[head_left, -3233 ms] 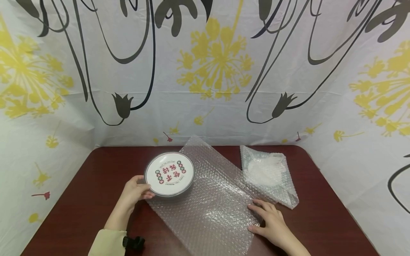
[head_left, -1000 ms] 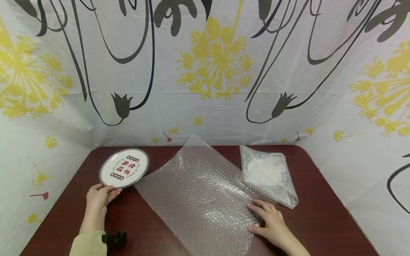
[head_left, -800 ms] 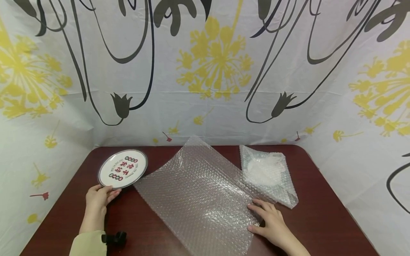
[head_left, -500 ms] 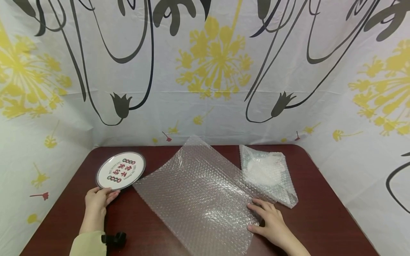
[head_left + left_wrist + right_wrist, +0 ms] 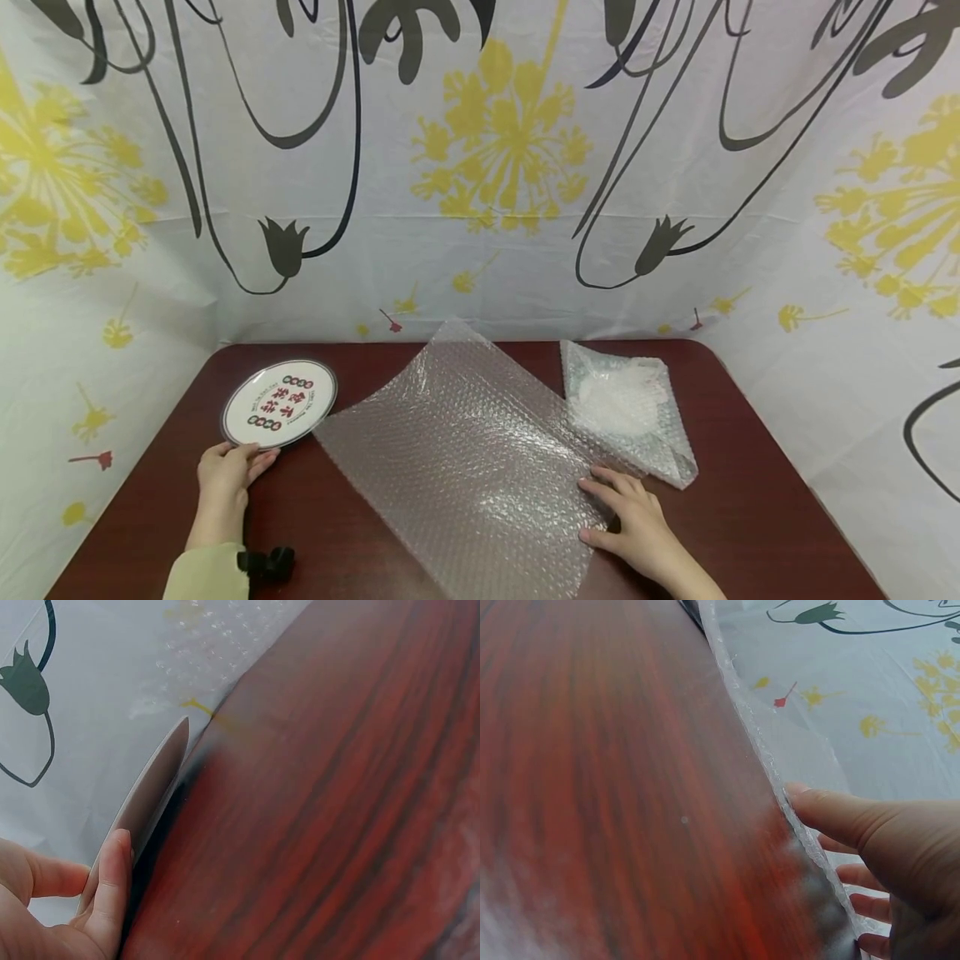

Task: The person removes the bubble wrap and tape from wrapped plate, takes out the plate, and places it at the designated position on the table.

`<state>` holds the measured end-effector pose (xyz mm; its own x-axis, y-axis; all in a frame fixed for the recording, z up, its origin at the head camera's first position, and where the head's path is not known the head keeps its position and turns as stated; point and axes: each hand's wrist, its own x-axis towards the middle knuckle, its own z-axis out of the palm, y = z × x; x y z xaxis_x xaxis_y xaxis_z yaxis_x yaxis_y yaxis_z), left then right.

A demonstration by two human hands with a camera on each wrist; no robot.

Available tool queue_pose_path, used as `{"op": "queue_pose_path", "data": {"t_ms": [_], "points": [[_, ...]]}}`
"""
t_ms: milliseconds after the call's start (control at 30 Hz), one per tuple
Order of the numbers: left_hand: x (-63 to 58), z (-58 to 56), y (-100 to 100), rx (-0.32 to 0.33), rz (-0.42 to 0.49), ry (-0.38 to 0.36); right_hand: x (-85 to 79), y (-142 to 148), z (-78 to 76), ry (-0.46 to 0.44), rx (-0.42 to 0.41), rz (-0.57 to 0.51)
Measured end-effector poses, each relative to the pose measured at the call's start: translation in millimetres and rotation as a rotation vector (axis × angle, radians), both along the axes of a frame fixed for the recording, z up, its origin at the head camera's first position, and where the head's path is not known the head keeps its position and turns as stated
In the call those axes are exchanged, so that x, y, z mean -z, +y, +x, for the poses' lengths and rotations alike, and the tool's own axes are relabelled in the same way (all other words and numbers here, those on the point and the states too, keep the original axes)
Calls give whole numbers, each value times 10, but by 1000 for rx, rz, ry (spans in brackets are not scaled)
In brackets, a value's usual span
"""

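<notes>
At the table's left side, my left hand (image 5: pixel 225 479) pinches the near rim of a round white plate (image 5: pixel 262 406) with red characters and a dark rim line. In the left wrist view the plate (image 5: pixel 150 791) shows nearly edge-on, low over the table, with thumb and fingers on either side of its rim. My right hand (image 5: pixel 637 521) rests with spread fingers on the right edge of a clear bubble wrap sheet (image 5: pixel 465 450). From the right wrist, the sheet's edge (image 5: pixel 761 750) runs under the fingertips.
A folded bubble wrap packet (image 5: pixel 622 400) with something white and round inside lies at the back right, overlapped by the sheet's edge. The dark red table (image 5: pixel 360 550) ends at a patterned cloth backdrop (image 5: pixel 480 283).
My left hand has carried the plate leftward off the bubble wrap, then lowered it slightly toward the table. The sheet's left corner now shows uncovered. My right hand has stayed in place.
</notes>
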<state>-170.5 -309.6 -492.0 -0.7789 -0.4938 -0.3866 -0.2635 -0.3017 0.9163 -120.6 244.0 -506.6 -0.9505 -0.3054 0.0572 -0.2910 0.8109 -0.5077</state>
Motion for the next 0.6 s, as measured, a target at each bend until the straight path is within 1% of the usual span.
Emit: {"op": "queue_pose_path", "data": {"t_ms": [133, 267, 400, 600], "points": [[7, 3, -9, 5, -10, 9, 18, 1, -1, -5, 2, 0], [13, 7, -19, 13, 0, 9, 39, 6, -7, 4, -1, -1], [15, 12, -22, 30, 3, 10, 41, 10, -9, 5, 1, 1], [16, 10, -18, 63, -19, 9, 21, 13, -5, 3, -1, -1]]}}
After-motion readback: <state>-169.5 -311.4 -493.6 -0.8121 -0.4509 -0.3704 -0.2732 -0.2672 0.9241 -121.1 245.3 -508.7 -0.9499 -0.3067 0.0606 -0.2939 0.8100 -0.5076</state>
